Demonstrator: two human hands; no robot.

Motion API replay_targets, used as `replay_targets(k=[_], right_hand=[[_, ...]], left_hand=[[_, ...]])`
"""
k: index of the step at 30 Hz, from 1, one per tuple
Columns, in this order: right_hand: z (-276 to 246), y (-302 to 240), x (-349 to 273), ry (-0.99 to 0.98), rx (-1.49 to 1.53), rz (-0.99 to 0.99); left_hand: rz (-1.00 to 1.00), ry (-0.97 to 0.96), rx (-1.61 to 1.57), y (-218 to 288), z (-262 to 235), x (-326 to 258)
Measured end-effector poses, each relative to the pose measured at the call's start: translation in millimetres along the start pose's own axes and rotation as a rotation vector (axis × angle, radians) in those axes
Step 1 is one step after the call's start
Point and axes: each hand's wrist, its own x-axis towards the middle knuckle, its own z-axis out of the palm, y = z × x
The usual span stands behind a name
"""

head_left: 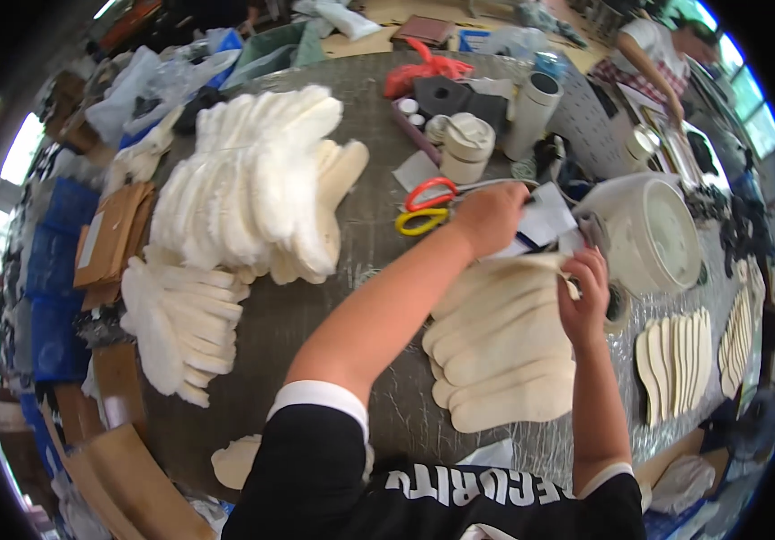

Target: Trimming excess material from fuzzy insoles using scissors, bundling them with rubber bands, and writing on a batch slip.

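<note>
My left hand (492, 219) reaches over the far end of a fanned row of cream insoles (500, 346). Its fingers are curled, with a small dark thing at the fingertips that I cannot make out. White paper slips (546, 214) lie just beside it. On its other side rest scissors (427, 207) with one red and one yellow handle loop. My right hand (585, 292) is at the far right corner of the same insole row, its fingers bent inward. What those fingers hold, if anything, is hidden. A round, pale plastic tub (626, 238) stands close to it.
Fluffy white insoles (252, 180) are heaped at the left, with more cream insoles (185, 324) nearer me. Another row (675, 364) lies at the right. A lidded cup (467, 148), a white flask (533, 117) and a red bag (423, 70) stand beyond. Another person (653, 63) works at far right.
</note>
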Motion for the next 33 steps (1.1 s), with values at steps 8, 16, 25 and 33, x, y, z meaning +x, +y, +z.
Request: replay_targets(k=[8,16,25,33], right_hand=[[-13.6,-81.1,3.8,-0.033,0.613,0.457],[-86.7,-158.0,-37.7,-0.708,1.274,0.679],[-153.7,-186.4,-168.4,-0.787,1.959,1.075],[-171.2,-198.3,-257.7,-0.494,2.051,1.122]], left_hand=[[-0.056,0.052,-0.505,100.0,-101.2,-14.1],[0.102,0.044,0.012,211.4,-135.0,-116.3],[-0.016,-0.418,-0.055,265.8,-103.3,-259.9],[-0.637,-0.315,-0.576,317.9,-7.6,-384.6]])
